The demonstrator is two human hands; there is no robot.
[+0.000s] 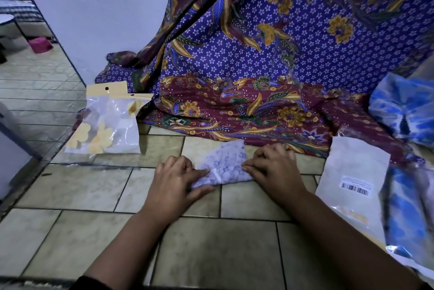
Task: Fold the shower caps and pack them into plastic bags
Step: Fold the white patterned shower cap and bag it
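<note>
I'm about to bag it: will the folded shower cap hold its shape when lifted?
Probably floppy and light: the shower cap looks thin and creased. Likely to unfold, since the left hand and right hand both hold it down.

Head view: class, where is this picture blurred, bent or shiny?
Head view: the left hand on the shower cap is smeared by motion; head view: tile lines of the floor bow, wide-angle distortion; head view: the clear plastic bag shows pale glare; head view: the blue bundle at right is soft.
</note>
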